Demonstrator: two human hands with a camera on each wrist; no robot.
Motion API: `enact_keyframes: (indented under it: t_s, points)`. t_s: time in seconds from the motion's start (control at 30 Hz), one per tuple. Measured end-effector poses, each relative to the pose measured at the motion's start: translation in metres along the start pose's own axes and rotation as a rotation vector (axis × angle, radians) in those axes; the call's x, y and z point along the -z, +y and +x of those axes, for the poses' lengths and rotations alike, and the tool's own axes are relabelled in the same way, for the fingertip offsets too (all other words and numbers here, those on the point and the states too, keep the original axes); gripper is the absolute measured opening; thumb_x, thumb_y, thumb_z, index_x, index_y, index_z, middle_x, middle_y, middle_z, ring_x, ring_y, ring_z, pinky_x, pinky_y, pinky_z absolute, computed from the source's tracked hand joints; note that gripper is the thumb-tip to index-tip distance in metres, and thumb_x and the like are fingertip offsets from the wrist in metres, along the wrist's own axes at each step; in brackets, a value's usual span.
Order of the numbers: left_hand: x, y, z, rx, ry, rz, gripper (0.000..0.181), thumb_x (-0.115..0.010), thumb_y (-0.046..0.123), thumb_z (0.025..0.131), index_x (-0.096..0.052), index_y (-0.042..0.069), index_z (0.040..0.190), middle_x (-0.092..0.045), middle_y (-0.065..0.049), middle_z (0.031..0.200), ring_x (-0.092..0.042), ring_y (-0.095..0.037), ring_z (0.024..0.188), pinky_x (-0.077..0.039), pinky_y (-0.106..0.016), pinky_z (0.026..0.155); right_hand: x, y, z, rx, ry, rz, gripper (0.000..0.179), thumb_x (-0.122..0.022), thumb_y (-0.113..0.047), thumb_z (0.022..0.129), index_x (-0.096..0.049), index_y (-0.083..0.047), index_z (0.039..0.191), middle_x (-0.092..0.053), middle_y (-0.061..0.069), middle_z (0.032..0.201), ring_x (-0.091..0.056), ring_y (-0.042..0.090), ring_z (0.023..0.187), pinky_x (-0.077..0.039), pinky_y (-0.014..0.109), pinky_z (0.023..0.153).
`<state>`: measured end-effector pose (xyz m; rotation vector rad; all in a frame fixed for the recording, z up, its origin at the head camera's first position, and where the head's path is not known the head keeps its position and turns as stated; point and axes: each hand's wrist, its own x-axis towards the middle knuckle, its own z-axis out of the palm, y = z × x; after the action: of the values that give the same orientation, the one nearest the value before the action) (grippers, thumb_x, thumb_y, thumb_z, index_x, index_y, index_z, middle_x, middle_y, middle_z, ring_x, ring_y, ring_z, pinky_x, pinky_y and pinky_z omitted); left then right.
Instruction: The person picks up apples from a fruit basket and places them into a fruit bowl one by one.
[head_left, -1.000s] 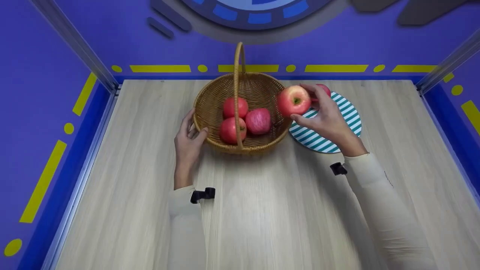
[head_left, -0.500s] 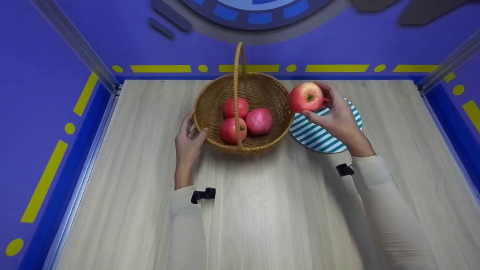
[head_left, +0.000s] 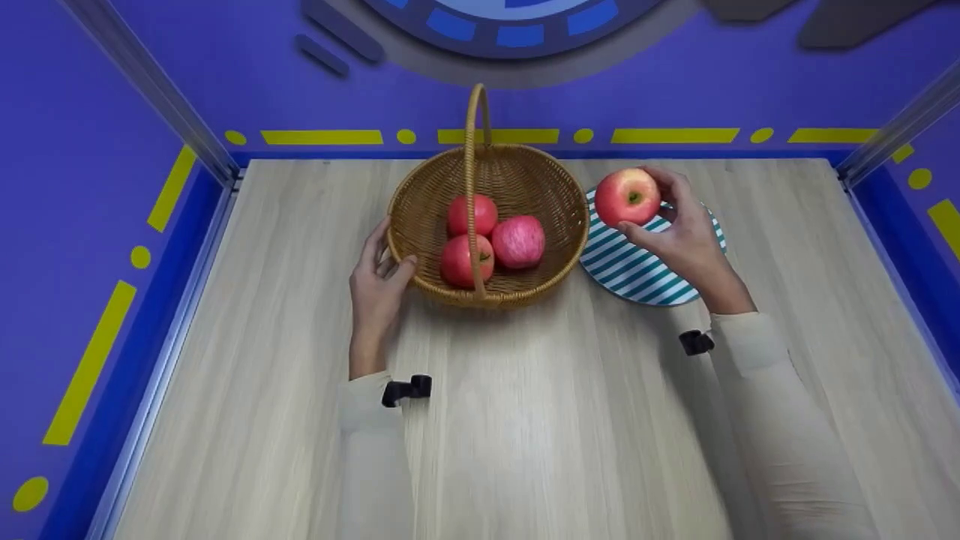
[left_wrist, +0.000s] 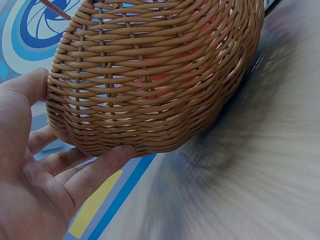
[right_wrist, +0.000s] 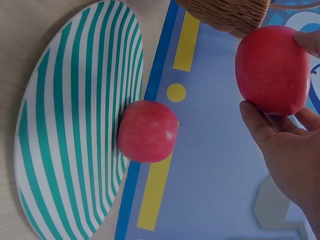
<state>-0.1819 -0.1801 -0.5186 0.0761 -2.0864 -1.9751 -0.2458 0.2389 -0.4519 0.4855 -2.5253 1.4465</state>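
Note:
My left hand (head_left: pixel 379 292) grips the left rim of a wicker basket (head_left: pixel 551 176), its thumb at the rim and fingers along the woven outer wall (left_wrist: pixel 115 120) in the left wrist view. Inside lie three red apples (head_left: pixel 518 242), partly crossed by the tall handle (head_left: pixel 471 157). To the right, my right hand (head_left: pixel 690 240) holds another red apple (head_left: pixel 619 196) between thumb and fingers, stem end toward the head camera. It hangs over a round, flat plate (head_left: pixel 630 270) with teal and white stripes. One more apple (right_wrist: pixel 148 131) sits on that plate, hidden in the head view.
A pale wood table (head_left: pixel 495 420) carries everything. Blue panels (head_left: pixel 300 97) with yellow marks stand behind it and at both sides, joined by metal corner posts (head_left: pixel 165 94). The basket stands close to the back panel, left of the plate.
My right hand has drawn the apple rightward from the basket's right rim to over the striped plate. The left hand and the basket stay in place.

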Motion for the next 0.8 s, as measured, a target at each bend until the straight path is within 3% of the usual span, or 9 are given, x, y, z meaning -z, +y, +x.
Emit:
enact_keyframes:
  t_s: [0.3, 0.8]
  points:
    - [0.000, 0.000, -0.001, 0.004, 0.011, 0.023, 0.068, -0.072, 0.012, 0.097, -0.049, 0.018, 0.161, -0.044, -0.009, 0.163, -0.052, -0.031, 0.143, -0.055, -0.041, 0.106, -0.001, 0.015, -0.001, -0.045, 0.001, 0.024, 0.088, -0.087, -0.006, 0.086, -0.039, -0.003, 0.159, -0.052, 0.010, 0.151, -0.050, 0.026, 0.132, -0.049, 0.020, 0.101]
    - [-0.001, 0.000, -0.002, 0.024, 0.018, 0.016, 0.068, -0.071, 0.013, 0.097, -0.049, 0.019, 0.161, -0.043, -0.009, 0.165, -0.052, -0.034, 0.142, -0.058, -0.041, 0.101, -0.007, 0.036, -0.001, -0.137, -0.031, -0.015, 0.085, -0.086, -0.014, 0.090, -0.039, -0.004, 0.160, -0.050, 0.012, 0.152, -0.050, 0.030, 0.134, -0.051, 0.030, 0.106]
